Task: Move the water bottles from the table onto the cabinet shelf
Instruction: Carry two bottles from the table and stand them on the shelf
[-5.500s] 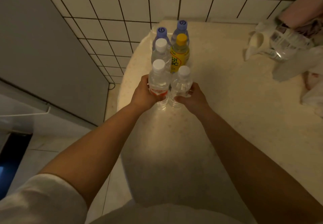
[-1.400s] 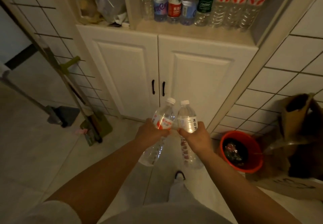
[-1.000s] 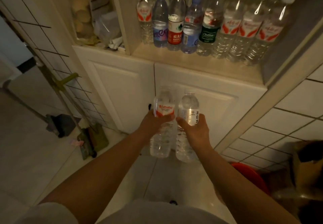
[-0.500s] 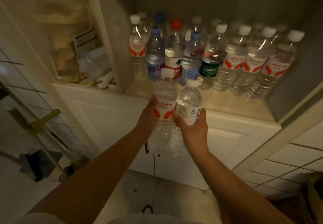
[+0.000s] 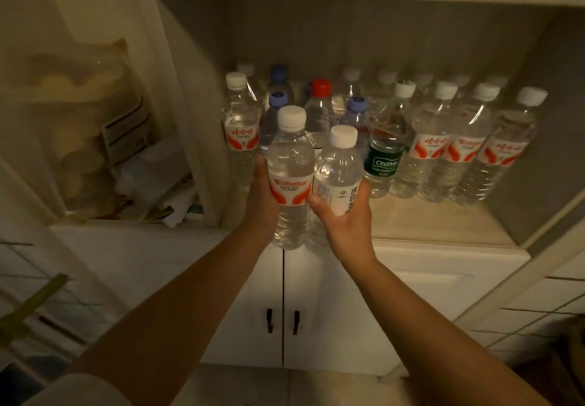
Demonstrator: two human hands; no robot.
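In a dim room, before a cream cabinet shelf (image 5: 437,225) crowded with standing bottles (image 5: 433,149) above closed white doors (image 5: 332,304), the left hand (image 5: 261,198) grips a red-labelled bottle (image 5: 289,177) and the right hand (image 5: 348,225) a white-labelled bottle (image 5: 337,177), both upright, touching, arms outstretched.

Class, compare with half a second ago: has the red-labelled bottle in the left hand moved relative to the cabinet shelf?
Yes. The red-labelled bottle has risen toward the cabinet shelf, its base now nearer the shelf edge.
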